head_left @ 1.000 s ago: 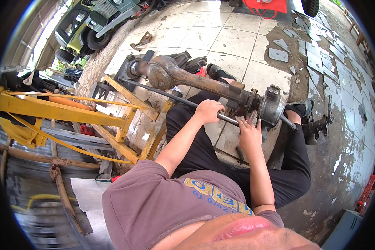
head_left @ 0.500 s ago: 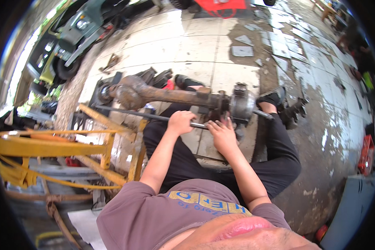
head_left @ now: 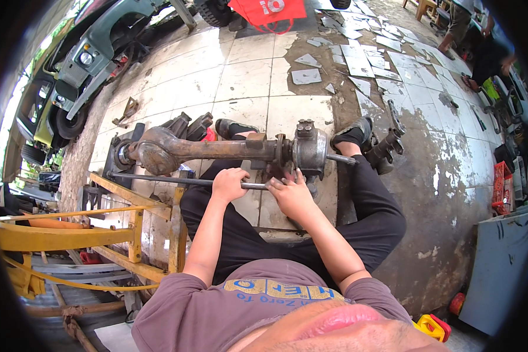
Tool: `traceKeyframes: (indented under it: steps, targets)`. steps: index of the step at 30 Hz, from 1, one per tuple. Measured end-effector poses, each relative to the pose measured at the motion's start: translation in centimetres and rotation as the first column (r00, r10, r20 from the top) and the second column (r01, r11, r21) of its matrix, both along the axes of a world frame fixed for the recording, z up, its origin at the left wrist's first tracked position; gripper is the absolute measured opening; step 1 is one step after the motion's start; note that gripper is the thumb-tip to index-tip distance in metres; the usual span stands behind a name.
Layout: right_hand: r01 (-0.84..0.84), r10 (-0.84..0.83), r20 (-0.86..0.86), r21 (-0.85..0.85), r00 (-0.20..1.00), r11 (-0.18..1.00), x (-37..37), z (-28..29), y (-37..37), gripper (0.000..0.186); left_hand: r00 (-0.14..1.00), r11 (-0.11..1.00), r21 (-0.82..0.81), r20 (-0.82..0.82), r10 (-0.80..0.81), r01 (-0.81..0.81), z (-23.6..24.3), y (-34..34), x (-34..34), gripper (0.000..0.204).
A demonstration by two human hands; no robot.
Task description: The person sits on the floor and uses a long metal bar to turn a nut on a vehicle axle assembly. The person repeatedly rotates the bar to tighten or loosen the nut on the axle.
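A long metal rod (head_left: 158, 178) lies in front of me, below and roughly along a rusty axle housing (head_left: 217, 150). My left hand (head_left: 229, 185) is closed around the rod near its right part. Beside it, my right hand (head_left: 291, 196) has bent fingers over the rod's right end, just under the axle's flange (head_left: 283, 152); its fingers hide that end. A thick metal hub piece (head_left: 311, 149) with a short shaft (head_left: 341, 158) forms the axle's right end. The axle's bulging round casing (head_left: 158, 151) is at the left. My legs are bent on either side.
A yellow metal frame (head_left: 70, 236) stands close at my left. Loose metal parts (head_left: 384, 146) lie by my right foot. Broken tiles (head_left: 358, 58) cover the floor ahead. A red crate (head_left: 502, 188) and a grey panel (head_left: 498, 264) are at the right; vehicles (head_left: 79, 64) stand far left.
The view has shifted, so the axle and hands sit further left and slightly lower. Both hands stay at the rod, with the right hand a little nearer its end.
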State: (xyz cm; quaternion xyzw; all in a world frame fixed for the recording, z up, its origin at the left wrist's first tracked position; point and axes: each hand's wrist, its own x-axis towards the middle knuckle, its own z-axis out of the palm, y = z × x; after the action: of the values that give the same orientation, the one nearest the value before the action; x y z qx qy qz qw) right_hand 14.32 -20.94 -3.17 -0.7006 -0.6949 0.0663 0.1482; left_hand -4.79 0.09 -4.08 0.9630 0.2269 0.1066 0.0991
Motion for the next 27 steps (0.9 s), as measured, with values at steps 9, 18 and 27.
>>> traceKeyframes:
  steps: [9, 18, 27]
  targets:
    - [-0.008, 0.008, -0.033, 0.029, 0.999, 1.0, -0.3, 0.6, 0.0, 0.048, 0.999, 1.0, -0.016, -0.037, 0.021, -0.022, 0.3, -0.1, -0.1, 0.019]
    - [0.051, -0.048, -0.032, 0.084, 0.998, 0.995, 0.0, 0.2, -0.3, 0.05, 1.0, 1.0, -0.019, -0.026, 0.008, -0.009, 0.2, -0.3, 0.0, 0.018]
    - [0.044, -0.039, -0.069, 0.078, 0.997, 0.996, -0.3, 1.7, -0.2, 0.053, 1.0, 1.0, -0.002, -0.019, 0.008, -0.008, 0.5, 0.0, -0.2, 0.019]
